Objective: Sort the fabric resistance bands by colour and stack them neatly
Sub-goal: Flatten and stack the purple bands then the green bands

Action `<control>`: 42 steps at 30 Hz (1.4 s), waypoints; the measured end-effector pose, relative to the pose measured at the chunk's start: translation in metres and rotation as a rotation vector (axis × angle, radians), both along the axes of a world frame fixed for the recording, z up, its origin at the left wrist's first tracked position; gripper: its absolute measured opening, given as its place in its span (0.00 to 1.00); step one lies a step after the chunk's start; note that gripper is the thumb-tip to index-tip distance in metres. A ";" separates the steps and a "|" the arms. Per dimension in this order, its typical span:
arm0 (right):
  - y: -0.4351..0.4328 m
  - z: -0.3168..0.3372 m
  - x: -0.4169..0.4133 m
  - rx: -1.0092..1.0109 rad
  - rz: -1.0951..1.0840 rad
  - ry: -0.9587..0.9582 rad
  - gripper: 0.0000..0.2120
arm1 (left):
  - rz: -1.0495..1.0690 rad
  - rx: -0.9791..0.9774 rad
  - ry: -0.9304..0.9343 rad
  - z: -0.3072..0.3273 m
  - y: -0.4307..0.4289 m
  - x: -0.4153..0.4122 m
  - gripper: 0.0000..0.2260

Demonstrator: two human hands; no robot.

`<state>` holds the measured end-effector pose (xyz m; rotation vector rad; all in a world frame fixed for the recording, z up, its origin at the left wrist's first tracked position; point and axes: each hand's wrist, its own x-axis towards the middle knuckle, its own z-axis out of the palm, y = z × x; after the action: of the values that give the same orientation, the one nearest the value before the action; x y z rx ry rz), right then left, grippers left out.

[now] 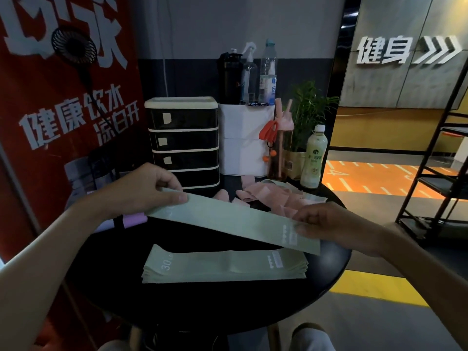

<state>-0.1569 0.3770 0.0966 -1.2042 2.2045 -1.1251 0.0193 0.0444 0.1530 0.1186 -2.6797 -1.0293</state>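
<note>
I hold a flat green resistance band (228, 219) stretched above the round black table (202, 302). My left hand (149, 186) pinches its left end and my right hand (326, 221) pinches its right end. Directly below it lies a neat stack of green bands (222, 266), the top one marked 30. A loose heap of pink bands (268, 198) sits behind, with a green band (293, 187) partly under it. A purple band (131, 220) lies at the table's left edge, mostly hidden by my left wrist.
A black drawer unit (183, 140), a white box (244, 138) carrying bottles (253, 77), a pink-lidded drink bottle (281, 148), a pale green bottle (314, 158) and a potted plant (304, 122) crowd the table's back. A red banner (50, 110) stands left, a black shelf rack (440, 173) right.
</note>
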 end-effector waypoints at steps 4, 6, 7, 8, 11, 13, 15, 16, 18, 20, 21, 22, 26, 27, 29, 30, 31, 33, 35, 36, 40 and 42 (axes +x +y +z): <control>0.008 -0.017 0.003 -0.124 -0.108 -0.055 0.04 | -0.054 0.109 -0.060 -0.020 -0.008 0.019 0.18; 0.007 -0.023 0.006 -0.212 -0.192 -0.092 0.04 | -0.014 0.148 -0.059 -0.028 -0.010 0.025 0.22; 0.005 -0.026 0.007 -0.242 -0.231 -0.102 0.03 | 0.037 0.169 -0.049 -0.033 -0.012 0.026 0.21; 0.003 -0.030 0.007 -0.254 -0.269 -0.089 0.01 | 0.094 0.190 -0.039 -0.038 -0.011 0.027 0.19; -0.005 -0.040 0.006 -0.242 -0.340 -0.013 0.04 | 0.234 0.171 -0.021 -0.052 -0.011 0.030 0.14; -0.010 -0.043 0.007 -0.248 -0.370 0.011 0.03 | 0.269 0.151 -0.016 -0.059 -0.010 0.032 0.13; -0.013 -0.044 0.011 -0.226 -0.379 0.058 0.02 | 0.286 0.134 -0.017 -0.065 -0.010 0.034 0.12; -0.014 -0.044 0.014 -0.203 -0.376 0.093 0.03 | 0.285 0.112 -0.025 -0.067 -0.009 0.034 0.12; -0.016 -0.046 0.015 -0.149 -0.368 0.146 0.06 | 0.276 0.071 -0.042 -0.073 -0.008 0.035 0.11; -0.017 -0.047 0.015 -0.101 -0.373 0.197 0.07 | 0.265 0.042 -0.045 -0.078 -0.008 0.035 0.11; -0.017 -0.048 0.015 -0.083 -0.374 0.225 0.06 | 0.261 0.027 -0.041 -0.081 -0.007 0.035 0.11; -0.017 -0.048 0.015 -0.070 -0.375 0.255 0.06 | 0.259 0.011 -0.039 -0.083 -0.007 0.035 0.11; -0.018 -0.052 0.014 -0.022 -0.353 0.342 0.09 | 0.261 -0.058 -0.041 -0.088 -0.002 0.036 0.11; -0.018 -0.053 0.014 -0.019 -0.348 0.353 0.09 | 0.261 -0.079 -0.040 -0.090 -0.001 0.035 0.11; -0.018 -0.054 0.013 -0.017 -0.345 0.366 0.09 | 0.265 -0.099 -0.028 -0.091 0.001 0.036 0.11; -0.018 -0.054 0.012 -0.011 -0.346 0.371 0.09 | 0.266 -0.101 -0.024 -0.092 0.001 0.036 0.11; -0.018 -0.054 0.012 -0.006 -0.346 0.376 0.09 | 0.266 -0.103 -0.024 -0.093 0.001 0.036 0.11; -0.018 -0.055 0.011 0.006 -0.354 0.385 0.08 | 0.262 -0.112 -0.036 -0.094 0.001 0.037 0.11; -0.018 -0.056 0.010 0.008 -0.355 0.387 0.08 | 0.259 -0.116 -0.047 -0.096 0.000 0.037 0.10; -0.018 -0.057 0.009 0.007 -0.353 0.387 0.08 | 0.260 -0.115 -0.051 -0.097 -0.001 0.036 0.10; -0.019 -0.058 0.010 0.006 -0.362 0.394 0.08 | 0.263 -0.148 -0.063 -0.102 -0.004 0.036 0.11; -0.020 -0.060 0.010 0.007 -0.363 0.403 0.08 | 0.258 -0.165 -0.075 -0.105 -0.004 0.037 0.10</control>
<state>-0.1466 0.3572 0.0370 -1.1338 2.8187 -1.0741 0.0561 0.0403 0.0485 0.4649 -2.7109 -0.7362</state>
